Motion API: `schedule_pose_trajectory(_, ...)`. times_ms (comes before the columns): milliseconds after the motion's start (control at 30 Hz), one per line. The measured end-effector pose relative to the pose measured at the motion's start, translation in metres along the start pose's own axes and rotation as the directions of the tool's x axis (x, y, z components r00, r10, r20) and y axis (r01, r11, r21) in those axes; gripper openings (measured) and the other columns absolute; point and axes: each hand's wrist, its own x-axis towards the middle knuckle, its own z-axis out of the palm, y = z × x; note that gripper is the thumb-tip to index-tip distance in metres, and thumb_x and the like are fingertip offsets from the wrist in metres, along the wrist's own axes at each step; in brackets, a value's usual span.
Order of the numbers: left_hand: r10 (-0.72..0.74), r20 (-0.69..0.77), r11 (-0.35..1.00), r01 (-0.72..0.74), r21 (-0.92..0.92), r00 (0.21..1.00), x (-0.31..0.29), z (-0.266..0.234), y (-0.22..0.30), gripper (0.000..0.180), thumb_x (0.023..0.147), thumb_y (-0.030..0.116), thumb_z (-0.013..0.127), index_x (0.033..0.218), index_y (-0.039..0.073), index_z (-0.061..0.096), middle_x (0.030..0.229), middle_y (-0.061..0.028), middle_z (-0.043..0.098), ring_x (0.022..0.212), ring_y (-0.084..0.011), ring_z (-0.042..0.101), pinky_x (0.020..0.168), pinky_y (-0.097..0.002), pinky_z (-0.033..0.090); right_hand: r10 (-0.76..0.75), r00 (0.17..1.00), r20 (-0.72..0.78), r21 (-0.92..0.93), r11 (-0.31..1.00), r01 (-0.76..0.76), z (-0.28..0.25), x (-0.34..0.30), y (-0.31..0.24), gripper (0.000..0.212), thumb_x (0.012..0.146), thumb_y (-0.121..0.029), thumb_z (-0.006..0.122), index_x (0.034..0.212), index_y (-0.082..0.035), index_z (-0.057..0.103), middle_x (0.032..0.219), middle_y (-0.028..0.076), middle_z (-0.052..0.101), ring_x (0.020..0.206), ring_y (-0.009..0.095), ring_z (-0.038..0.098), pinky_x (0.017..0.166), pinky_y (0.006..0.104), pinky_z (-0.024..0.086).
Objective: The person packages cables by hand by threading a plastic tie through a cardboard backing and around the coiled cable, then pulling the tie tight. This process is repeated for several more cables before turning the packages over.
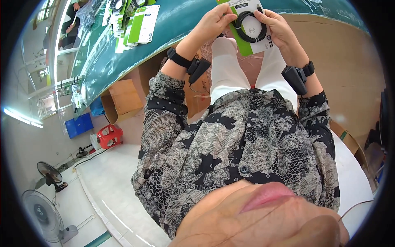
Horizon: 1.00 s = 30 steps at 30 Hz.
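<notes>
Between my hands, over my lap, is a white and green backing card (243, 49) with a coiled black USB cable (240, 31) on its front. My left hand (214, 19) is closed in a pinch at the card's left edge, its thumb and fingertips against the coil. From the other side, my right hand (281, 31) grips the card with its thumb on top, close to the cable's plug (259, 8). The fingers behind the card are hidden. A small tie crosses the bottom of the coil.
A green-covered table (177, 25) stretches across ahead of me. On its left part lie several similar carded cables (142, 24). Cardboard boxes (125, 96) stand below the table. Fans (41, 212) and a red plastic stool (110, 136) are on the floor at left.
</notes>
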Motion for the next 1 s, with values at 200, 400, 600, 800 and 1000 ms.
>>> schedule_pose_trajectory(200, 0.036, -0.116, 0.956, -0.068, -0.285, 0.993, -0.002, 0.016, 0.059, 0.023, 0.091, 0.012, 0.059, 0.11, 0.001, 0.054, 0.087, -0.0058, 0.06, 0.08, -0.0135, 0.06, 0.066, -0.0261, 0.05, -0.042, 0.995, -0.088, 0.005, 0.999, 0.042, -0.001, -0.005, 0.007, 0.025, 0.09, -0.021, 0.062, 0.103, -0.001, 0.06, 0.094, 0.004, 0.065, 0.082, 0.01, 0.063, 0.072, 0.024, 0.053)
schedule_pose_trajectory(400, -0.056, -0.415, 0.884, -0.148, -0.444, 0.908, -0.014, 0.024, 0.06, 0.055, 0.086, 0.02, 0.067, 0.131, 0.001, 0.042, 0.104, -0.0077, 0.058, 0.089, -0.0115, 0.06, 0.072, -0.0224, 0.051, -0.004, 0.992, -0.13, 0.178, 0.984, 0.027, 0.009, 0.009, 0.006, 0.026, 0.091, -0.022, 0.059, 0.107, -0.001, 0.059, 0.099, 0.006, 0.065, 0.085, 0.011, 0.063, 0.074, 0.0251, 0.052)
schedule_pose_trajectory(600, -0.24, -0.142, 0.681, 0.062, -0.73, 0.96, -0.031, 0.048, 0.07, 0.04, 0.087, 0.016, 0.065, 0.119, -0.002, 0.05, 0.108, -0.0082, 0.06, 0.091, -0.0134, 0.061, 0.073, -0.027, 0.052, -0.103, 0.982, -0.158, 0.094, 0.988, 0.119, 0.034, 0.016, -0.019, 0.028, 0.093, -0.024, 0.057, 0.111, -0.003, 0.057, 0.098, 0.006, 0.064, 0.082, 0.012, 0.062, 0.073, 0.0256, 0.051)
schedule_pose_trajectory(800, -0.321, 0.015, 0.432, 0.161, -0.887, 0.947, -0.023, -0.023, 0.051, 0.026, 0.09, 0.016, 0.061, 0.111, 0.002, 0.057, 0.106, -0.0068, 0.062, 0.094, -0.0164, 0.062, 0.084, -0.0366, 0.053, -0.795, 0.606, -0.012, -0.98, 0.131, 0.152, -0.004, 0.044, -0.052, 0.02, 0.086, -0.019, 0.063, 0.101, -0.007, 0.061, 0.084, 0.006, 0.06, 0.086, 0.022, 0.057, 0.078, 0.0339, 0.045)
schedule_pose_trajectory(1000, -0.442, -0.267, 0.581, 0.047, -0.812, 0.857, -0.013, -0.116, 0.013, 0.023, 0.089, 0.02, 0.062, 0.107, 0.005, 0.059, 0.104, -0.0062, 0.063, 0.094, -0.018, 0.062, 0.077, -0.0362, 0.057, -0.697, 0.653, 0.296, -0.953, -0.267, 0.146, -0.034, 0.046, -0.039, 0.009, 0.081, -0.009, 0.063, 0.09, -0.008, 0.063, 0.085, 0.007, 0.059, 0.082, 0.026, 0.057, 0.071, 0.0368, 0.043)
